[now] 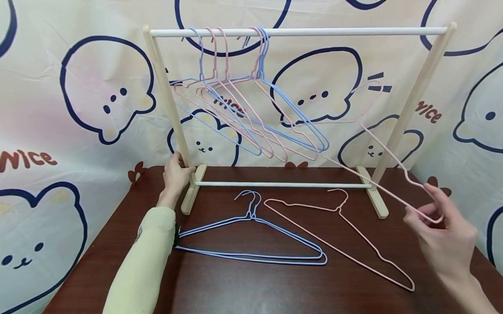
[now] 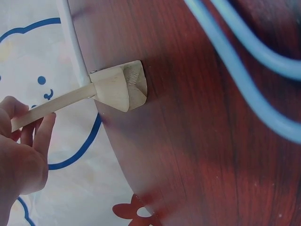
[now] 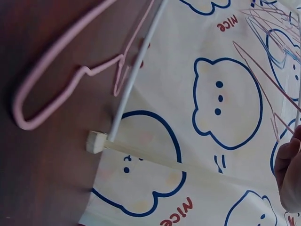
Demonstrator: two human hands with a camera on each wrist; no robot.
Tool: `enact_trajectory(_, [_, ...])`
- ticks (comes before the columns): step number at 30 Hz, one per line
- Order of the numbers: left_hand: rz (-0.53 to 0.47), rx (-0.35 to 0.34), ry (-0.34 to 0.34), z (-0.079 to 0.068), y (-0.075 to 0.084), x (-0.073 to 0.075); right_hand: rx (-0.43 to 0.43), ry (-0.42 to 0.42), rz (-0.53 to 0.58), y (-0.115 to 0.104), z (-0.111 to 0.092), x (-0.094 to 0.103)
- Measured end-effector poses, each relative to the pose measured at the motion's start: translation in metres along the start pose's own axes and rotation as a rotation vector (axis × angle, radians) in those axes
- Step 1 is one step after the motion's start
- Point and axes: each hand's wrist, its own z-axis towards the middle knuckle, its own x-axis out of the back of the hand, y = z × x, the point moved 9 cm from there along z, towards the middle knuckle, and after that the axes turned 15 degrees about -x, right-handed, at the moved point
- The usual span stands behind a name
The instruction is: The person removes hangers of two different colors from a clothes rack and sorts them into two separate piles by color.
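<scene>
My left hand (image 1: 177,176) grips the left wooden post of a small garment rack, low down near its foot; the left wrist view shows fingers and thumb around that post (image 2: 56,104). On the right, my right hand (image 1: 448,231) pinches one end corner of a pink wire hanger (image 1: 385,145), held in the air with its hook towards the rack's right side. Several pink and blue hangers (image 1: 274,95) hang from the white top rail (image 1: 343,31), bunched at its left half. In the right wrist view the right hand (image 3: 289,174) is partly cut off.
Two blue hangers (image 1: 252,257) lie overlapped on the dark wooden table (image 1: 246,295). Beside them lies a pink hanger (image 1: 374,271). The rack's lower rail (image 1: 284,185) joins its two feet. Behind stands a cartoon-printed cloth backdrop (image 1: 99,96).
</scene>
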Motion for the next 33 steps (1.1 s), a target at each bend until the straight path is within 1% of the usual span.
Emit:
enact_trajectory(9, [-0.014,-0.012,0.001,0.002,0.001,0.0,-0.007,-0.089,-0.08,-0.001,-0.026,0.002])
enact_trajectory(15, [-0.011,-0.007,0.0,0.0,0.0,0.0,0.002,-0.128,-0.068,-0.004,-0.04,0.002])
enact_trajectory(18, [-0.005,-0.008,0.001,-0.001,0.0,0.001,-0.017,-0.158,-0.084,0.0,-0.046,0.0])
enact_trajectory(22, [-0.006,-0.012,0.004,-0.001,-0.001,0.001,-0.041,-0.192,-0.107,0.005,-0.054,-0.001])
enact_trajectory(27, [-0.01,-0.015,0.005,0.0,0.0,0.0,-0.037,-0.207,-0.108,0.009,-0.06,-0.001])
enact_trajectory(33, [-0.017,-0.019,0.002,-0.001,-0.001,0.001,-0.051,-0.243,-0.152,0.012,-0.066,-0.006])
